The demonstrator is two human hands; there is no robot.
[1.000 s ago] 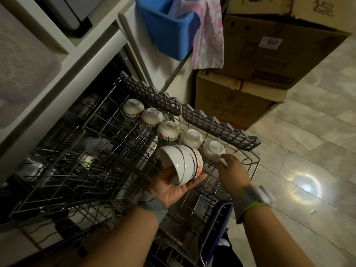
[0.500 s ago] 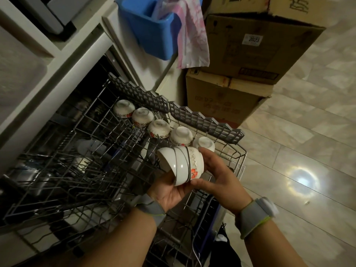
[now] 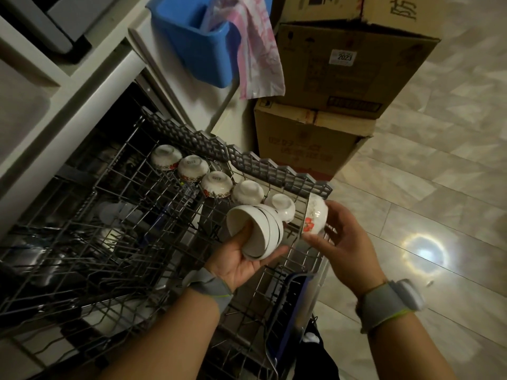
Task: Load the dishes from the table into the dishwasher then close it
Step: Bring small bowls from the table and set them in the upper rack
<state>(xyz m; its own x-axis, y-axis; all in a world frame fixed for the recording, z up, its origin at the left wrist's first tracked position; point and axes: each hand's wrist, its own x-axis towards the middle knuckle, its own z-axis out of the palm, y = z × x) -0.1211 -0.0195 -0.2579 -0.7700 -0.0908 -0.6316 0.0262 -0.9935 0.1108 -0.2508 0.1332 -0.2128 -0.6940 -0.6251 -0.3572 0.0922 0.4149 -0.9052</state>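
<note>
Here, nearest the camera, two bare forearms are reaching over the pulled-out grey wire dishwasher rack (image 3: 115,242), each wrist wearing a grey fabric band; the right one is carrying a pale plastic module (image 3: 408,294). The left hand (image 3: 241,259) is lying palm up and cradling a nested stack of white ceramic bowls with thin dark rim lines (image 3: 258,231), tipped on its side with the open mouth facing left. The thumb is hooking inside the mouth of the stack while the fingers are curling under its lower side, so the stack is sitting between thumb and fingertips. Just to the right, the right hand (image 3: 343,237) is gripping a single white ceramic bowl with a red flower print (image 3: 315,218), held on edge: the thumb is pressing its lower rim and the fingers are wrapping round its far side. This bowl is hovering over the near right corner of the rack, apart from the stack.

Beyond the hands, five small white bowls with red patterned bands (image 3: 216,185) are sitting upside down in a row along the rack's right edge, beside a grey plastic toothed rail (image 3: 247,160). Farther off, a blue plastic bin (image 3: 197,48) with a pink and white cloth (image 3: 260,58) draped over it is hanging by the white counter, and brown cardboard boxes (image 3: 343,78) are standing stacked on the glossy tiled floor (image 3: 439,187).
</note>
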